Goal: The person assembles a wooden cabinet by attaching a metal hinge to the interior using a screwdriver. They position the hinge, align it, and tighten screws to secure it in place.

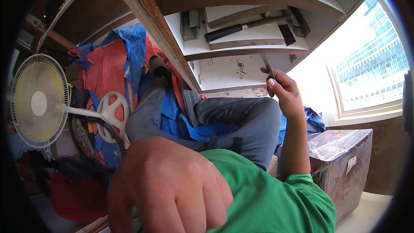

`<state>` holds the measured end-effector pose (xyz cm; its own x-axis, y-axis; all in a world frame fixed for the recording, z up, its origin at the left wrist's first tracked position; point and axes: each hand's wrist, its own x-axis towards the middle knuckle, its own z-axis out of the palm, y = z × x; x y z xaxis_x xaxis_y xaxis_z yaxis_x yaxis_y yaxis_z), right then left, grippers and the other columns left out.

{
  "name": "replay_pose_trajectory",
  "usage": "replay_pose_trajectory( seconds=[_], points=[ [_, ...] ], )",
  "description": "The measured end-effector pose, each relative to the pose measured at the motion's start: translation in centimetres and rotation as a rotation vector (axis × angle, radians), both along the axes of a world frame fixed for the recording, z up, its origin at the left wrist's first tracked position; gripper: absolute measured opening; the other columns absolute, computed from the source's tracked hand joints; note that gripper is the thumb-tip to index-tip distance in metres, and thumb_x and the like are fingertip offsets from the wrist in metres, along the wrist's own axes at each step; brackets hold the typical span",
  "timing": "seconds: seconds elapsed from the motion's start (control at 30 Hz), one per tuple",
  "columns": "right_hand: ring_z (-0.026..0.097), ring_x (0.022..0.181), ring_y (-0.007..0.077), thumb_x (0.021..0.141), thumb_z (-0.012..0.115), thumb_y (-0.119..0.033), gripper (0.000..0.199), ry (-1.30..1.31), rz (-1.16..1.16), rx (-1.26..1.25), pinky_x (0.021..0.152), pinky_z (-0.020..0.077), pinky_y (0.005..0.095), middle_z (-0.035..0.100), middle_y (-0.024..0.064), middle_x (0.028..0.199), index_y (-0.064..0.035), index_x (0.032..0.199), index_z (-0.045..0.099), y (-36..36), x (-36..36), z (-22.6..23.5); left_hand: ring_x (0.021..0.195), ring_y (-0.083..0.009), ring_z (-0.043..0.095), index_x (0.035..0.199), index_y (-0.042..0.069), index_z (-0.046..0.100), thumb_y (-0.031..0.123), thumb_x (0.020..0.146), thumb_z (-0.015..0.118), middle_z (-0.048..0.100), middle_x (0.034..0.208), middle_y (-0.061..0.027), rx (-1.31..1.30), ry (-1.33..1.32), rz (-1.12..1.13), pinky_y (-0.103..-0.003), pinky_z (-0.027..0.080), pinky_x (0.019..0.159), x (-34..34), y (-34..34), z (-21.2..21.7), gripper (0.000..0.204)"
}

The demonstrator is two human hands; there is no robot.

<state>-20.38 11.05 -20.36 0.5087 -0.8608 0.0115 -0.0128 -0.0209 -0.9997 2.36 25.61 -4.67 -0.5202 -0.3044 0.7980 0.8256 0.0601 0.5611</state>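
Observation:
Close in front, my left hand [172,185] is curled with its knuckles toward the view. Whatever may be inside its fingers is hidden. My right hand [283,89] is raised beside the cabinet's lower shelf and grips a thin grey metal tool [268,65] that points upward; its exact kind cannot be made out. Just beyond the tool, several small screws [240,66] lie loose on the white lower compartment. On the shelf [254,52] above rests a hammer [230,31] with a black grip, lying across brown-edged white boards [248,42].
A white fan [39,103] lies at the left beside its round base [113,112] and dark cables. Blue and red sheeting [105,64] covers the floor around my legs. At the right stand a plastic-wrapped brown box [345,164] and a bright window [366,60].

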Motion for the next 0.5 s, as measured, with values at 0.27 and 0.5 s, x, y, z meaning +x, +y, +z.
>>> replay_pose_trajectory(
  seconds=[0.27, 0.5],
  points=[
    [0.056, 0.093, 0.0133, 0.09, 0.078, -0.022, 0.056, 0.003, -0.13, -0.23, 0.086, 0.0467, 0.0284, 0.063, 0.0034, 0.101, 0.0031, 0.137, 0.059, -1.3, 1.0, 3.4, 0.077, -0.0192, 0.065, 0.125, -0.009, 0.058, 0.04, 0.097, 0.069, 0.068, 0.08, -0.0105, 0.38, -0.429, 0.764, -0.032, 0.054, 0.071, 1.5, -1.6, -5.1, 0.057],
    [0.066, 0.087, 0.0292, 0.085, 0.075, -0.022, 0.047, 0.375, -0.206, -0.814, 0.08, 0.053, 0.0371, 0.065, 0.0137, 0.099, -0.0062, 0.129, 0.067, -6.1, 0.6, 9.2, 0.118, -0.0147, 0.056, 0.141, -0.006, 0.046, 0.032, 0.106, 0.056, 0.063, 0.126, -0.0149, 0.544, -0.381, 1.099, -0.029, 0.043, 0.103, -4.5, -11.6, -9.9, 0.053]
  ],
)
